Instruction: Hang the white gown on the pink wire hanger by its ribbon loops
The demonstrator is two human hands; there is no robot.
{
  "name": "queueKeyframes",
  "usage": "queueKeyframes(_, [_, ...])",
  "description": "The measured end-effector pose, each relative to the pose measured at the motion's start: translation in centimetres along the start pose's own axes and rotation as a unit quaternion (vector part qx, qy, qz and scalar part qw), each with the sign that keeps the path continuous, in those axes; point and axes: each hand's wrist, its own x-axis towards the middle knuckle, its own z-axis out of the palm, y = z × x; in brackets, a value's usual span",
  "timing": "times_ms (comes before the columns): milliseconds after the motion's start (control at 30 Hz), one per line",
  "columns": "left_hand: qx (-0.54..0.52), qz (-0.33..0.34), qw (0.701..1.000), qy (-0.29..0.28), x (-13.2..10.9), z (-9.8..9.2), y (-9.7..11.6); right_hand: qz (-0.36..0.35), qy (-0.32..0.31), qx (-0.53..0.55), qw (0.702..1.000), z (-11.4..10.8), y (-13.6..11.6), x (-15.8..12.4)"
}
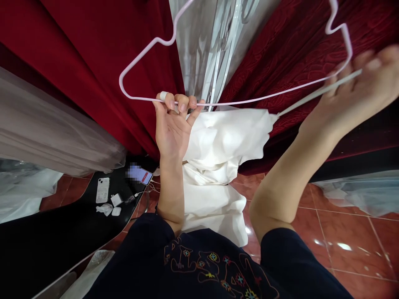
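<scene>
Looking up-frame, largest first: red curtains (77, 62) filled the upper left and upper right, with silvery fabric between them at top centre. White garment (218, 166) hung mid-frame, bunched, over the red tile floor (343, 232). Pale wire hanger (249, 100) spanned the top, hook out of frame. Left hand (173, 124), centre, was closed around the hanger's bottom bar, palm toward camera. Right hand (358, 91), far right and blurred, looked pinched on the garment's strap (311, 96), drawn taut just beside the hanger's right shoulder notch. Black table (46, 236), lower left, carried 2 phones (102, 189) and small white bits.

My read: the strap was going onto that right shoulder. To do it well:
- hold the bar level with the left grip
- keep strap tension, untwisted
- seat it in the notch, not on the slope
- 1 strap alone will tilt the hanger, so support the garment weight.
</scene>
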Motion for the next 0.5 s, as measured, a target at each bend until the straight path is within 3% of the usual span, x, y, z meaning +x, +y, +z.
queueKeyframes(267, [-0.06,-0.009,0.998,-0.017,0.3,0.1,-0.7,-0.021,-0.107,-0.012,0.994,-0.9,5.3,-3.6])
queueKeyframes(367, [-0.11,-0.021,0.993,-0.041,0.3,0.1,-0.5,-0.048,-0.11,0.025,0.992,-0.5,5.9,-5.1])
queueKeyframes(500, [-0.075,-0.045,0.994,-0.059,0.2,-0.4,-0.4,-0.059,-0.096,0.03,0.993,-0.2,5.4,-5.7])
